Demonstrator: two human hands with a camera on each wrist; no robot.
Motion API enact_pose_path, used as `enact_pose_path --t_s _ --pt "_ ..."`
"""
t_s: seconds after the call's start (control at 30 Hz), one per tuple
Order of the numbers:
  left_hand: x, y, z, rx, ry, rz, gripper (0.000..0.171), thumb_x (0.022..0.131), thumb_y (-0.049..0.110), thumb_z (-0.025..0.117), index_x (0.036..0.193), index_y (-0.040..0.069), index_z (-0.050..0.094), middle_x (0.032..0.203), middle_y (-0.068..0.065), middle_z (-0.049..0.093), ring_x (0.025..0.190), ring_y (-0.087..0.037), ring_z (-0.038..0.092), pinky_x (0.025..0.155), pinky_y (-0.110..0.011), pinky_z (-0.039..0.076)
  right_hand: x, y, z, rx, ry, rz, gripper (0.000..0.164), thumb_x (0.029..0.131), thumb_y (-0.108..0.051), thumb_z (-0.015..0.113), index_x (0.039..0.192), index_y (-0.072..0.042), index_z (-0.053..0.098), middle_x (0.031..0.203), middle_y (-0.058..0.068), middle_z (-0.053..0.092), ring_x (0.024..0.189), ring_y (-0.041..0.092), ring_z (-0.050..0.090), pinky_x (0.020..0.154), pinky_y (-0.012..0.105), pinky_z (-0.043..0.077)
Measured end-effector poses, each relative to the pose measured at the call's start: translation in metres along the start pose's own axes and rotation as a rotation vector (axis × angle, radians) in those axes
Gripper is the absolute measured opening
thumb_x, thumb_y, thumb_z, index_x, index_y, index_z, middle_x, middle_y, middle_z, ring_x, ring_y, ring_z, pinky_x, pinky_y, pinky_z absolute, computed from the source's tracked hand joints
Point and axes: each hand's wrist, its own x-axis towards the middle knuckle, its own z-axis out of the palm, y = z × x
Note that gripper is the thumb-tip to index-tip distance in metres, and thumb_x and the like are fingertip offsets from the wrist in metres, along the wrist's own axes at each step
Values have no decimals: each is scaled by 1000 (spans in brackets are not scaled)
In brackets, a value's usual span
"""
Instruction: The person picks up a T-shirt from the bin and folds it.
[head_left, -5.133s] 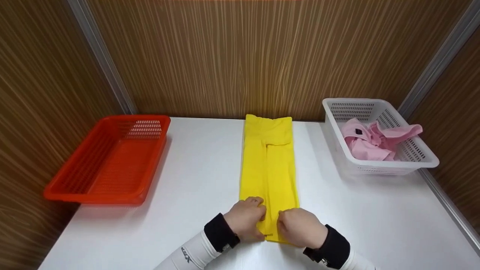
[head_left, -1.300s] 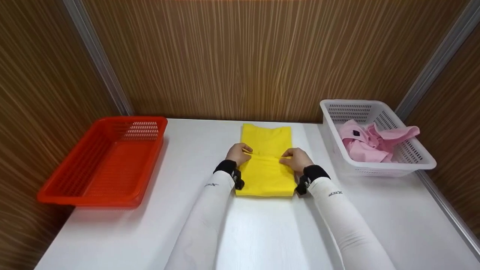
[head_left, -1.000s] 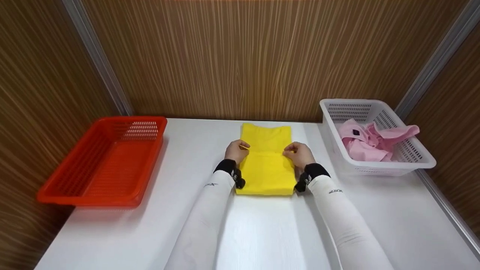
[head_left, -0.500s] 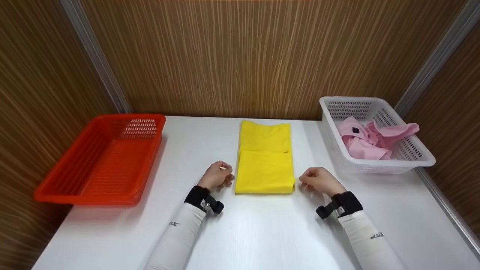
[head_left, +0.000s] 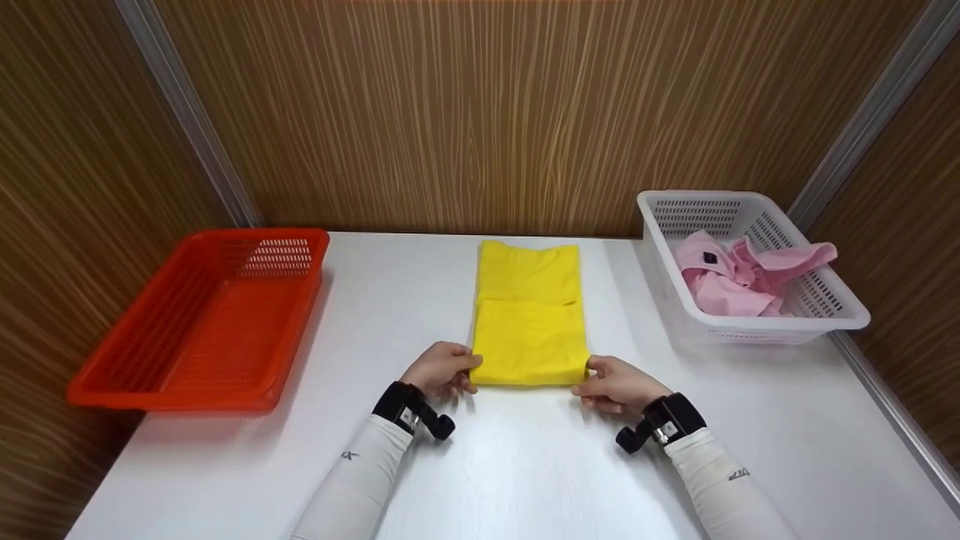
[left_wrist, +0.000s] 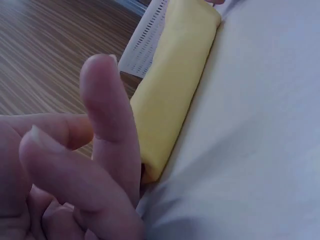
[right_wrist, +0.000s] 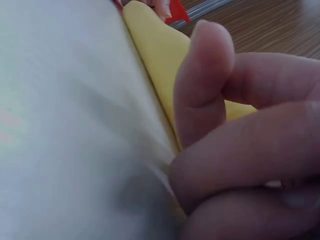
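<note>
A folded yellow shirt (head_left: 529, 330) lies flat in the middle of the white table, its near part doubled over the far part. My left hand (head_left: 442, 369) is at its near left corner, fingertips pinching the folded edge. At the near right corner my right hand (head_left: 621, 385) pinches the same edge between thumb and fingers. In the left wrist view the yellow shirt (left_wrist: 172, 90) runs away from the fingers as a thick rolled-looking fold. The right wrist view shows the shirt (right_wrist: 157, 50) partly hidden behind the thumb and fingers.
To the left stands a red plastic basket (head_left: 296, 352) with nothing seen in it. A white basket (head_left: 787, 324) at the right back holds a crumpled pink cloth (head_left: 724, 289) with a dark label. Wood-grain panels (head_left: 420, 120) close off the back and sides.
The long yellow shirt has been folded from the near end towards the far end. Both hands let go of the folded edge, drew back towards me and came in to the near corners.
</note>
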Motion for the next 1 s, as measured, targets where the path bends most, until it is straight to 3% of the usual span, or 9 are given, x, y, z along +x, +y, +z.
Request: enact_pose_path --t_s 0.23,0.43,0.6,0.73,0.83,1.0 --pt "-4 1 3 -19 -2 18 18 108 27 53 98 13 47 73 -6 64 57 -12 68 46 -20 41 0 -5 -5 -102 134 -4 25 96 -19 72 106 0 58 57 -8 57 38 2 38 40 17 32" --pt "-5 1 4 -3 -2 17 15 107 21 55 99 10 50 71 -6 65 55 -11 67 47 -21 45 -3 -2 -12 -134 68 21 21 98 -22 70 99 -4 59 60 -7 62 39 2 39 41 17 33" --pt "-4 -1 4 11 32 31 13 106 19 56 99 9 51 65 -5 68 49 -11 62 45 -20 43 -3 0 -16 -123 87 -2 30 103 -24 64 81 -9 50 59 -7 59 38 1 38 41 16 30" --pt "-4 -1 5 13 55 15 13 107 20 55 101 8 53 66 -6 69 49 -11 63 45 -20 45 -6 -1 -19 -178 79 3 30 101 -22 66 89 4 58 60 -7 59 39 1 41 41 16 34" --pt "-4 -1 6 16 68 3 19 107 25 55 100 7 55 66 -6 69 51 -11 66 46 -20 47 -7 -3 -19 -181 102 19 35 103 -25 63 99 10 63 62 -6 62 40 2 42 42 16 36" --pt "-4 -1 8 39 111 40 22 105 26 58 106 4 57 67 -5 66 50 -10 65 46 -20 44 -8 -8 -13 -182 203 60 40 104 -33 61 84 2 64 60 -6 61 40 3 41 42 18 34"
